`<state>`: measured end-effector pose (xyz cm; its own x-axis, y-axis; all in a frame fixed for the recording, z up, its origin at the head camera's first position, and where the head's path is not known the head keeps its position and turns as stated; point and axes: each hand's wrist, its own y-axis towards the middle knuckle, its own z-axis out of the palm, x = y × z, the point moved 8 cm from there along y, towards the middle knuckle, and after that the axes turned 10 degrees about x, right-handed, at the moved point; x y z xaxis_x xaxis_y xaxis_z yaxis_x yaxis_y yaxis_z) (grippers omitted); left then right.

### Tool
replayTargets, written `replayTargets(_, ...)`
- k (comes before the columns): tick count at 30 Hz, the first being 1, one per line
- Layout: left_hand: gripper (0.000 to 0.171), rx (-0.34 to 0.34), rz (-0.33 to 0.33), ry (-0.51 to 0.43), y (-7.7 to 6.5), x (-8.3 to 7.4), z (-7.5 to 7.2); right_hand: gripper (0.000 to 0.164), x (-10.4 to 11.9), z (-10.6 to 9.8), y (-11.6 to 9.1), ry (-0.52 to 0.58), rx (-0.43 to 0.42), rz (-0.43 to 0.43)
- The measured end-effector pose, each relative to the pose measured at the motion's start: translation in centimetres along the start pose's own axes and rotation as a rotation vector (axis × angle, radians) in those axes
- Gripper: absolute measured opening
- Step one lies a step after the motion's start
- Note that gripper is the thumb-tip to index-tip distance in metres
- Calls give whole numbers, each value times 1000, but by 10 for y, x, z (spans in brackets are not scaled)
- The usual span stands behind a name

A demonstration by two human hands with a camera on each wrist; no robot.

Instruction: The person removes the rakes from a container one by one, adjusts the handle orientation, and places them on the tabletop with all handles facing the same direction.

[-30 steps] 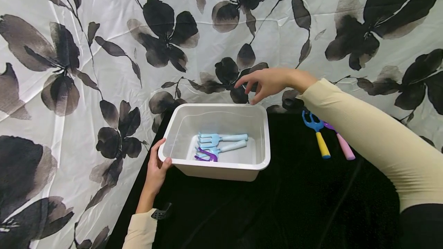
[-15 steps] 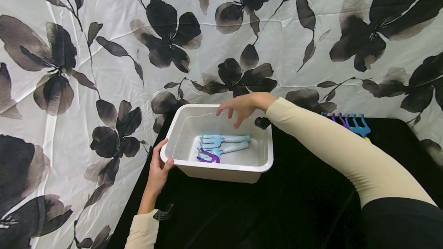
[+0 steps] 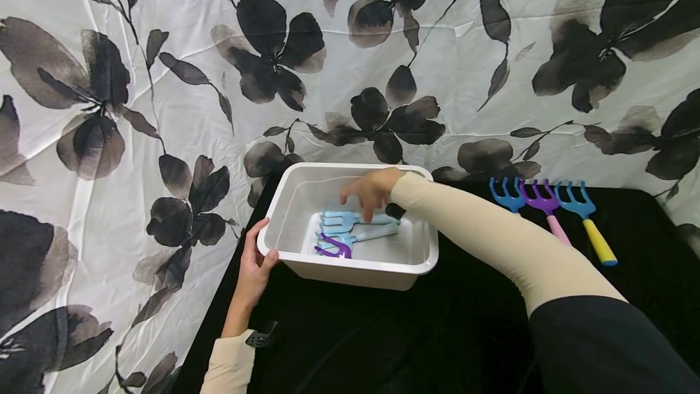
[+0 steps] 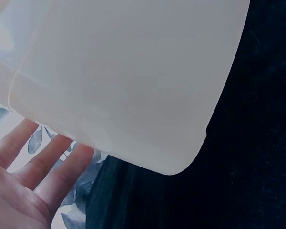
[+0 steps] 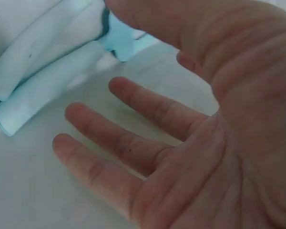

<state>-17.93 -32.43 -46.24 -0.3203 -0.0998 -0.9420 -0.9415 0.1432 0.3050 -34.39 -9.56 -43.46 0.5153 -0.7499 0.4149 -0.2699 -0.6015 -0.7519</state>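
A white plastic tub [image 3: 350, 265] stands on the black cloth. My left hand [image 3: 253, 272] holds its left end, thumb at the front rim and fingers along the side; the left wrist view shows those fingers against the tub wall [image 4: 133, 86]. Inside lie two light blue hand rakes [image 3: 377, 233], side by side, and a purple rake head [image 3: 341, 250] over the nearer one. My right hand [image 3: 369, 190] hangs within the tub above the rakes, holding nothing. In the right wrist view its fingers [image 5: 119, 143] are spread beside the pale blue handles [image 5: 47, 90].
Right of the tub, past my right forearm, three more hand rakes lie on the black cloth [image 3: 470, 333]: a blue one [image 3: 507, 198], a purple one with a pink handle [image 3: 541, 202], and a blue one with a yellow handle [image 3: 598, 242]. A floral sheet [image 3: 306, 78] hangs behind.
My right hand has come from behind the tub's back rim, forward and down into it. The left hand stays at the tub's left end. More of the rakes at right shows now.
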Motion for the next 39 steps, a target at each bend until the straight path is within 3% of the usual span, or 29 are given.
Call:
replayTargets(4, 69, 6, 6, -3, 0, 1, 1, 76, -6, 3, 12, -40, -26, 64)
replayTargets(7, 69, 1, 8, -1, -1, 2, 0, 67, -10, 4, 20, -135, -73, 111)
replayTargets(11, 69, -2, 8, 4, -1, 3, -1, 54, -14, 7, 29, -284, -113, 148)
replayTargets(16, 68, 2, 10, 5, 0, 2, -2, 44, -16, 11, 35, -351, -105, 161)
replayTargets(24, 69, 1, 17, 30, 0, 3, -4, 47, -18, 21, 47, -259, -11, 109)
replayTargets(29, 69, 5, 31, 34, 1, 1, -4, 49, -20, 23, 52, -262, 7, 85)
replayTargets(39, 71, -8, 26, 38, 3, -3, -5, 47, -15, 27, 49, -217, 63, 12)
